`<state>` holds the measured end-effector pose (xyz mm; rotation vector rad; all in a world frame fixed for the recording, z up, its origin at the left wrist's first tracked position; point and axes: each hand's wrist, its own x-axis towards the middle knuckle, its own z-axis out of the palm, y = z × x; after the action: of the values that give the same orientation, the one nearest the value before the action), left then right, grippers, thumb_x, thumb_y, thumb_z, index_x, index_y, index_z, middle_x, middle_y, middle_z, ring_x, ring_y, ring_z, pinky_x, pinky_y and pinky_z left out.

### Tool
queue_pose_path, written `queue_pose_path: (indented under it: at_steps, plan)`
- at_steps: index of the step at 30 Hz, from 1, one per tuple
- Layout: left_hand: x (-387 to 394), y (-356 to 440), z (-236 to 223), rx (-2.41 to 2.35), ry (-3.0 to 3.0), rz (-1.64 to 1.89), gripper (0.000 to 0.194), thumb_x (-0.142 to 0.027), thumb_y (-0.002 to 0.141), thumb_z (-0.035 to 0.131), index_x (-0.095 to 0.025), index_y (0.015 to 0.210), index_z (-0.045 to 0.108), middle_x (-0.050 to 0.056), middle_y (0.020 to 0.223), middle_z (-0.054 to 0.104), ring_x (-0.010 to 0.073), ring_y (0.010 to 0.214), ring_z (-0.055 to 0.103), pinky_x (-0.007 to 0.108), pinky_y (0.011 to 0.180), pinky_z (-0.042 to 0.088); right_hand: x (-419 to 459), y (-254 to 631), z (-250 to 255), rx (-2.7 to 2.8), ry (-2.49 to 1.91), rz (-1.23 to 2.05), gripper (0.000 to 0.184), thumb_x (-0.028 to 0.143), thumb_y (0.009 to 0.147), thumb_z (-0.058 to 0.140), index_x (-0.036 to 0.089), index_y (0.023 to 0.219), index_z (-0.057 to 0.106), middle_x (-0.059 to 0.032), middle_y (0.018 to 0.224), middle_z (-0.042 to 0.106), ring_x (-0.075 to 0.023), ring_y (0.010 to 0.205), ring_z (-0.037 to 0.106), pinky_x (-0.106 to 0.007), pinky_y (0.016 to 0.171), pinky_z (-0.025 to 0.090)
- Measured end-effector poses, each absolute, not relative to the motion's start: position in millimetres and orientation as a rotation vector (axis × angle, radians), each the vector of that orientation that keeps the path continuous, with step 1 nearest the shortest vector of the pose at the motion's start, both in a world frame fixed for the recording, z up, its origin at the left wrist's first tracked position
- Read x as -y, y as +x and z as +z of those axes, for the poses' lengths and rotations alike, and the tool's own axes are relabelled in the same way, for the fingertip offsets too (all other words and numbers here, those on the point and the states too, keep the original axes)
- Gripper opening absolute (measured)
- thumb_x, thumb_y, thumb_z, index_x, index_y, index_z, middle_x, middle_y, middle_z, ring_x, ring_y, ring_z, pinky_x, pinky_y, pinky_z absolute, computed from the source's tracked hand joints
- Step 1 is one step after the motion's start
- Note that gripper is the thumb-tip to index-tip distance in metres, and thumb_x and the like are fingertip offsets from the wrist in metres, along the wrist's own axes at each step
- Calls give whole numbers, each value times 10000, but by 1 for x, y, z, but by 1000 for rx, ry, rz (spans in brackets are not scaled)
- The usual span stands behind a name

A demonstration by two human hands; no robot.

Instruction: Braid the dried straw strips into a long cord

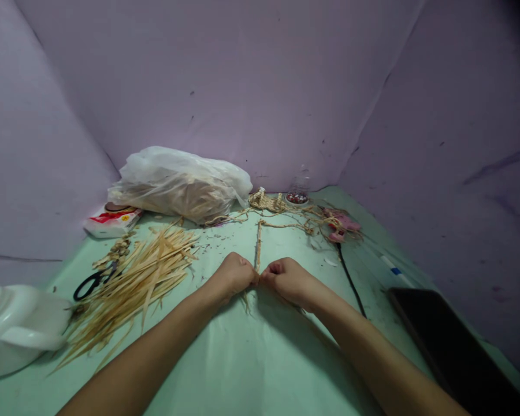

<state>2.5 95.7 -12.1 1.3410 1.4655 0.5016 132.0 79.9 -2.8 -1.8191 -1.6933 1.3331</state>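
My left hand (pixel 233 276) and my right hand (pixel 286 278) meet at the middle of the pale green table (pixel 251 358), both closed in a pinch. Between them they grip the near end of a braided straw cord (pixel 258 245). The cord runs straight away from me toward the back of the table. A few loose straw ends stick out below my knuckles. A fan of flat straw strips (pixel 134 280) lies just left of my left forearm.
Black scissors (pixel 89 283) lie beside the strips, a white teapot (pixel 15 329) at the left edge. A stuffed plastic bag (pixel 179 185), a red-and-white packet (pixel 112 219), woven straw pieces (pixel 266 202), a pink tool (pixel 340 226) with black cable and a dark slab (pixel 446 341) ring the table.
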Motion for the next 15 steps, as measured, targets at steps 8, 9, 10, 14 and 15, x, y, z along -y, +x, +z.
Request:
queue_pose_path:
  at_steps: [8, 9, 10, 14, 15]
  plan:
    - [-90, 4, 6, -1462, 1006, 422, 159, -104, 486, 433, -168, 394, 320, -63, 311, 244, 27, 303, 166, 204, 344, 80, -60, 113, 2, 1988, -1916, 795, 178, 204, 704, 482, 135, 602, 610, -85, 571, 593, -137, 496, 482, -243, 456, 248]
    - [-90, 3, 7, -1440, 976, 415, 166, -107, 485, 428, -172, 394, 305, -65, 309, 236, 25, 297, 155, 203, 342, 69, -56, 110, 3, 2042, -1936, 695, 182, 207, 717, 476, 137, 649, 629, -110, 636, 627, -162, 543, 526, -247, 474, 270]
    - [-90, 2, 8, -1424, 965, 416, 166, -109, 482, 426, -174, 397, 300, -66, 311, 235, 23, 294, 151, 202, 340, 60, -53, 107, 5, 2088, -1963, 620, 184, 204, 727, 471, 137, 698, 640, -128, 684, 644, -181, 582, 557, -249, 493, 293]
    - [-91, -1, 11, -1381, 1012, 404, 133, -118, 467, 447, -163, 411, 334, -68, 332, 271, 15, 290, 162, 195, 333, 52, -43, 99, 9, 2229, -2057, 449, 204, 144, 757, 439, 122, 840, 625, -146, 745, 657, -200, 655, 609, -248, 552, 363]
    - [-91, -2, 11, -1371, 1029, 393, 129, -126, 468, 452, -160, 410, 341, -67, 336, 278, 13, 290, 163, 193, 332, 52, -42, 98, 9, 2259, -2062, 420, 209, 128, 762, 429, 116, 852, 617, -147, 749, 657, -197, 660, 614, -245, 554, 372]
